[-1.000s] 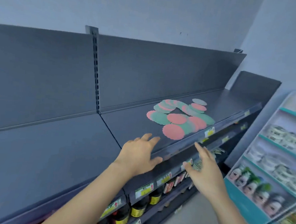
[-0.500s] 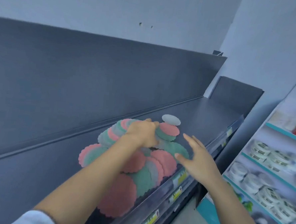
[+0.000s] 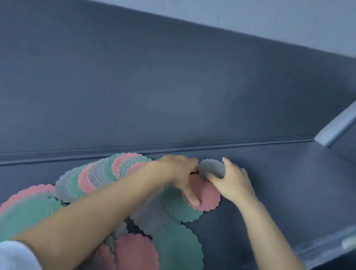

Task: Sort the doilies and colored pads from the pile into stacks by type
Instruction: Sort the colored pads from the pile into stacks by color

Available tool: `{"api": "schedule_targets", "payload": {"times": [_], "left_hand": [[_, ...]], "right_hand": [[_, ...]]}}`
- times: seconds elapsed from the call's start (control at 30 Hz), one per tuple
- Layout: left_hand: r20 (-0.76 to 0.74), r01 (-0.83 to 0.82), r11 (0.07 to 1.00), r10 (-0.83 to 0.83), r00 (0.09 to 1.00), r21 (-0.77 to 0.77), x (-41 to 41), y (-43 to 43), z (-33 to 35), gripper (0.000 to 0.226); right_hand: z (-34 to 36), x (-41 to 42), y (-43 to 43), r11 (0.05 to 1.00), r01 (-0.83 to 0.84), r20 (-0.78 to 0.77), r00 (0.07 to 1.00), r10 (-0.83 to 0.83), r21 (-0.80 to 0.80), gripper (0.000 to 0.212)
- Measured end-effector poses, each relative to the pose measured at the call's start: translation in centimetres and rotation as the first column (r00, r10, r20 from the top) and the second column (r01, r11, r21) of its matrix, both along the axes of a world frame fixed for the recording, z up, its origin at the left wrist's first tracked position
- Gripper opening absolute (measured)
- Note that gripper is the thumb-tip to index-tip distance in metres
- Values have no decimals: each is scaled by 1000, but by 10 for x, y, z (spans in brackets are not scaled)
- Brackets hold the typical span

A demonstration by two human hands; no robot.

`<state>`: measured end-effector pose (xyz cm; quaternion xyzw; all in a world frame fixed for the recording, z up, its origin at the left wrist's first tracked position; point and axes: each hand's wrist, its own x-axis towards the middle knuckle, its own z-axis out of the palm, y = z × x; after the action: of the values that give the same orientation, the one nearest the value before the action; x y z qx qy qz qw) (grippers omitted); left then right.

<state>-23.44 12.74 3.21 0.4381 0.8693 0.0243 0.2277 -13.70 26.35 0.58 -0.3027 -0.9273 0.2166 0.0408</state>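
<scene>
On the dark shelf (image 3: 273, 193) a pile (image 3: 99, 178) of scalloped round pads in pink, green and grey spreads from the lower left toward the back panel (image 3: 176, 82). At the pile's far right end, the right hand (image 3: 232, 184) grips a grey pad (image 3: 211, 168), fingers curled round its right edge. The left hand (image 3: 179, 174) reaches across the pile and holds the pink pad (image 3: 207, 196) just in front of the grey one, thumb pressed on top and fingers curled at its far edge
</scene>
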Motion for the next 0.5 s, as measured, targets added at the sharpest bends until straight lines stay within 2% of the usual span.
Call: {"api": "schedule_targets", "payload": {"times": [0.07, 0.13, 0.2, 0.27, 0.4, 0.5], "left_hand": [[83, -126, 991, 129, 988, -40, 3, 6, 6, 86], [116, -214, 974, 222, 968, -74, 10, 10, 9, 79], [86, -262, 960, 270, 959, -94, 18, 12, 13, 79], [12, -303, 947, 306, 952, -106, 26, 12, 14, 80], [-75, -403, 914, 399, 914, -44, 40, 8, 8, 81], [-108, -442, 896, 443, 890, 38, 50, 8, 6, 79]], "right_hand": [[-3, -19, 24, 996, -66, 37, 997, 64, 60, 75], [-4, -30, 42, 990, -140, 64, 988, 139, 13, 73], [-5, -34, 52, 981, -184, 51, 981, 187, -64, 69], [-8, -34, 58, 975, -214, 25, 976, 216, -63, 71], [-16, -30, 64, 968, -244, -120, 964, 235, -64, 62], [-18, -32, 63, 922, -299, -261, 937, 233, -246, 44]]}}
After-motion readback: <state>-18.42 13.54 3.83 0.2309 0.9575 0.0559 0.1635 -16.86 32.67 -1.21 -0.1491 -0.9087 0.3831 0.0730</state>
